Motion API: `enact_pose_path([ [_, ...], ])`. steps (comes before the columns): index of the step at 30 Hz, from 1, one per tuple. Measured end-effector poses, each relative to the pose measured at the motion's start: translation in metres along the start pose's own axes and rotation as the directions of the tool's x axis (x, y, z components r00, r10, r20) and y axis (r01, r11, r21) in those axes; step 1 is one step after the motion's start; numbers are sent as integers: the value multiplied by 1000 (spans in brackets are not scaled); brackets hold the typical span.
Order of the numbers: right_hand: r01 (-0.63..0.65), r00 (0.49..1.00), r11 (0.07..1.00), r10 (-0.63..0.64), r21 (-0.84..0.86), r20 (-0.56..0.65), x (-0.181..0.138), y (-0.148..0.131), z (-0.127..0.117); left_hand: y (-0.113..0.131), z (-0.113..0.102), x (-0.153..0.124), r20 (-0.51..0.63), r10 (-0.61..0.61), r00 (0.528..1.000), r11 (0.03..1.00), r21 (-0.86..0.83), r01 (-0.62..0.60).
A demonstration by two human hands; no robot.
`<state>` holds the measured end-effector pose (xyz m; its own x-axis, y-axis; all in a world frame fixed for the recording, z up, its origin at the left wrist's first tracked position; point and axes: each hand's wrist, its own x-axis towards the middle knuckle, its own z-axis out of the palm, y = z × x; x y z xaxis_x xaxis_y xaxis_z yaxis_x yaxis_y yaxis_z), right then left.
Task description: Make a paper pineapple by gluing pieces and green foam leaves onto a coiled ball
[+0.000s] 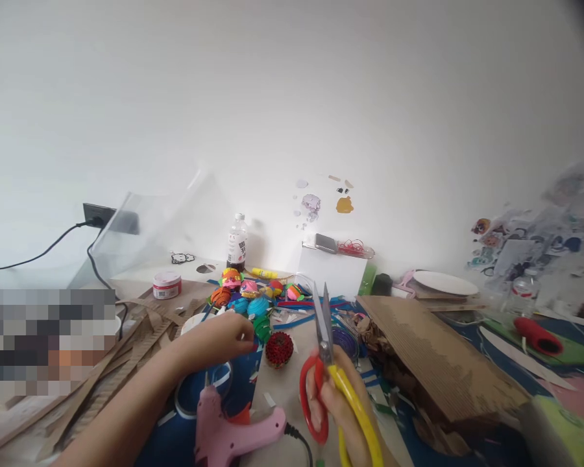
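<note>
My right hand (pixel 343 395) grips a pair of scissors (pixel 325 344) by its red and yellow handles. The blades point up and stand slightly apart, with nothing between them. My left hand (pixel 238 329) reaches in over the table with its fingers curled; what they hold, if anything, is hidden. Just right of it sits a dark red ribbed ball (pixel 279 349), and a green ribbed piece (pixel 261 329) lies close beside the fingers. A pink glue gun (pixel 233 428) stands below my left forearm, its nozzle upward.
Behind my left hand is a pile of colourful ribbed balls (pixel 249 289). A drink bottle (pixel 237 243) stands against the wall, with a round tub (pixel 167 285) to its left. Corrugated cardboard (pixel 438 353) lies at right, cardboard strips (pixel 126 363) at left. The glue gun's cord (pixel 299 436) trails rightward.
</note>
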<state>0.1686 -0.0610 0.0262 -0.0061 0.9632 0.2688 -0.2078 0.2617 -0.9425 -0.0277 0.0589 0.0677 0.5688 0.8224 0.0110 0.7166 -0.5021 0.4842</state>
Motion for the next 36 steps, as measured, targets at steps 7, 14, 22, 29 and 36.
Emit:
enact_pose_path([
  [7, 132, 974, 977, -159, -169, -161, 15, 17, -7, 22, 8, -2, -103, 153, 983, 978, 162, -135],
  [14, 154, 959, 941, -216, -300, -184, 17, 27, -13, 51, 18, -15, 97, 316, 944, 949, -28, -315],
  [22, 114, 973, 946, -168, -304, -157, 15, 30, -10, 72, 22, -23, 118, 303, 946, 947, -151, -284],
  [29, 74, 942, 988, -114, -134, -316, 17, 16, -8, 70, 45, -15, 44, 306, 951, 885, -380, -268],
  [36, 127, 915, 976, -184, -176, -360, 18, 15, -10, 73, 56, -11, -26, 309, 951, 899, -318, -301],
])
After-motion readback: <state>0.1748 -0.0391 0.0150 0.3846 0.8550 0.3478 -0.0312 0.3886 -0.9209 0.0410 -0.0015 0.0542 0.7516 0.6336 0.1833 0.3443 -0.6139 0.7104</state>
